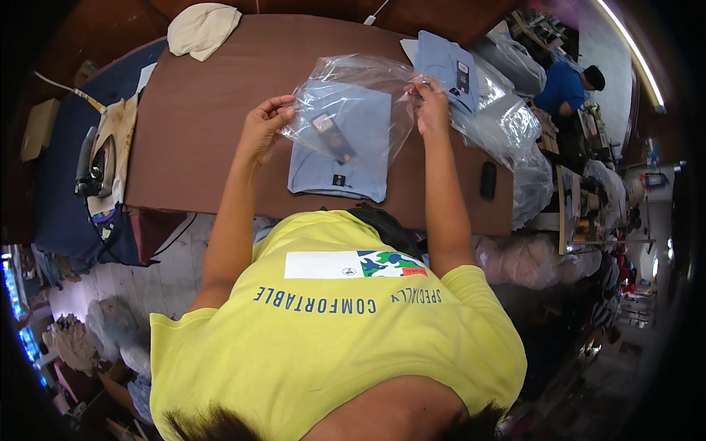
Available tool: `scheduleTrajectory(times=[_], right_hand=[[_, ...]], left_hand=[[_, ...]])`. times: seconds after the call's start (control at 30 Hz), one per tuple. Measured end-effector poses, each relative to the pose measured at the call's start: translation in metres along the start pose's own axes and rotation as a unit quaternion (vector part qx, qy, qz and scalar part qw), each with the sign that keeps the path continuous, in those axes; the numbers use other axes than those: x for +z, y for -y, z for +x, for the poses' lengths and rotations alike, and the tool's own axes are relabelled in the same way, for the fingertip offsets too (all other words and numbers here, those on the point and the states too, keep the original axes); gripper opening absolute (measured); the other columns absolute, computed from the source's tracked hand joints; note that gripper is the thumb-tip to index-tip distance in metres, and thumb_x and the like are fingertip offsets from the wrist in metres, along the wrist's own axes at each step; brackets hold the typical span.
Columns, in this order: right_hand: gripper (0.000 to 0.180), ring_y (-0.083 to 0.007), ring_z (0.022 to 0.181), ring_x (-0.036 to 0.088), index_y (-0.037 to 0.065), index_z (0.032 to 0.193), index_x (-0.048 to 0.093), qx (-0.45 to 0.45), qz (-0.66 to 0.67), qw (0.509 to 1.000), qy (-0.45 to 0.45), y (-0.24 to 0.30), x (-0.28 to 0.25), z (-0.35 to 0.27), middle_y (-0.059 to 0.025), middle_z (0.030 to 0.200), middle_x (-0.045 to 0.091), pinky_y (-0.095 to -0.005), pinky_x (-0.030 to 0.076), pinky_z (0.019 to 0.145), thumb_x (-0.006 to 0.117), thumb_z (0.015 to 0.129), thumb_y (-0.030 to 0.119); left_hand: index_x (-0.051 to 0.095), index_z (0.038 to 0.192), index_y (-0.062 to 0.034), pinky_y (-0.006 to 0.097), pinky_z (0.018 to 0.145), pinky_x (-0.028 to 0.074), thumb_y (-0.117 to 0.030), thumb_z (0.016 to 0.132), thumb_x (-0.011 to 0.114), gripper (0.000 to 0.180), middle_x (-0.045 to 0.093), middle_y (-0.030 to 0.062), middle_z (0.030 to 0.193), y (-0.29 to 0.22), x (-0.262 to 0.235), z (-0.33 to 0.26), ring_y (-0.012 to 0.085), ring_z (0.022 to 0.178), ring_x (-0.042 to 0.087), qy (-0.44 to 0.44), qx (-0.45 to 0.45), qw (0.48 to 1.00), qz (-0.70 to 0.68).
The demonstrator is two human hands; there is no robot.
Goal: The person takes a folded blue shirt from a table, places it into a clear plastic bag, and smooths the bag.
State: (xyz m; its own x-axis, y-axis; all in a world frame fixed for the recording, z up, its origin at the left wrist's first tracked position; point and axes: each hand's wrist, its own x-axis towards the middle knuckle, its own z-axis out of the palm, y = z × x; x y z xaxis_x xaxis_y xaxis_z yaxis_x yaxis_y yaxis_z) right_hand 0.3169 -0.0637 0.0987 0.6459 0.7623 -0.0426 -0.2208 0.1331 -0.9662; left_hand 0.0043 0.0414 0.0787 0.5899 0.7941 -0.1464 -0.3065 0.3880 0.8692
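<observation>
One clear plastic bag (353, 71) veils part of one folded light-blue garment (364, 162) on the brown table (202, 110), blurring its hang tag (332, 137). The left hand (269, 126) and right hand (432, 109) each pinch a bag edge, thumb against fingers. Beyond the right hand lie more light-blue garments (441, 66), partly covered by plastic; their number cannot be told.

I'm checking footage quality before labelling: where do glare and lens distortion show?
Head view: glints on the clear bag and plastic heap; head view: the light tube, upper right, glares near white; head view: the brown table bows, picture corners go black.
</observation>
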Motion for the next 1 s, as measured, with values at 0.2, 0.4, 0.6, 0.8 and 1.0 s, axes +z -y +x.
scheduleTrajectory(times=[0.2,0.4,0.6,0.8,1.0], right_hand=[[0.017,-0.0161,0.072,0.062,0.005,0.1,0.059,0.005,0.047,0.999,0.011,-0.014,-0.007,0.013,-0.0078,0.081,0.065,-0.0272,0.05,0.068,0.063,0.085,0.01],[0.071,-0.0246,0.11,0.052,0.005,0.13,0.044,-0.128,-0.272,0.953,0.041,0.025,-0.004,-0.003,-0.0158,0.119,0.055,-0.0355,0.043,0.093,0.077,0.067,0.006],[0.091,-0.0319,0.124,0.041,0.013,0.136,0.039,-0.257,-0.531,0.806,0.048,0.088,0.008,-0.03,-0.012,0.134,0.046,-0.0397,0.033,0.104,0.085,0.057,0.018],[0.092,-0.0302,0.123,0.042,0.02,0.138,0.037,-0.311,-0.567,0.734,0.207,0.053,0.064,-0.05,-0.0079,0.134,0.048,-0.0412,0.029,0.107,0.083,0.059,0.027],[0.038,-0.023,0.098,0.058,0.011,0.115,0.057,-0.248,-0.497,0.809,0.194,0.019,0.062,-0.012,-0.0065,0.102,0.063,-0.0355,0.042,0.092,0.067,0.08,0.021]], left_hand=[[0.059,0.112,-0.0012,0.017,0.066,0.046,-0.003,0.08,0.069,0.034,0.06,-0.0006,0.091,-0.01,-0.007,0.004,0.0055,0.079,0.057,0.016,-0.013,1.0,0.022],[0.065,0.104,-0.0024,0.021,0.07,0.044,-0.01,0.082,0.069,0.024,0.062,0.0,0.089,-0.011,-0.01,0.015,0.007,0.081,0.056,0.036,-0.021,0.995,0.091],[0.066,0.094,-0.0031,0.022,0.079,0.043,-0.009,0.083,0.066,0.012,0.062,0.0003,0.089,-0.02,0.0,0.023,0.009,0.085,0.055,0.1,0.068,0.974,0.192],[0.063,0.088,-0.0022,0.024,0.081,0.044,-0.004,0.083,0.063,0.006,0.059,-0.0006,0.089,-0.033,0.019,0.025,0.0093,0.087,0.054,0.18,0.097,0.94,0.274],[0.061,0.091,-0.0034,0.022,0.079,0.043,-0.003,0.082,0.065,0.01,0.058,-0.0013,0.091,-0.039,0.021,0.017,0.0065,0.083,0.053,0.277,0.047,0.933,0.226]])
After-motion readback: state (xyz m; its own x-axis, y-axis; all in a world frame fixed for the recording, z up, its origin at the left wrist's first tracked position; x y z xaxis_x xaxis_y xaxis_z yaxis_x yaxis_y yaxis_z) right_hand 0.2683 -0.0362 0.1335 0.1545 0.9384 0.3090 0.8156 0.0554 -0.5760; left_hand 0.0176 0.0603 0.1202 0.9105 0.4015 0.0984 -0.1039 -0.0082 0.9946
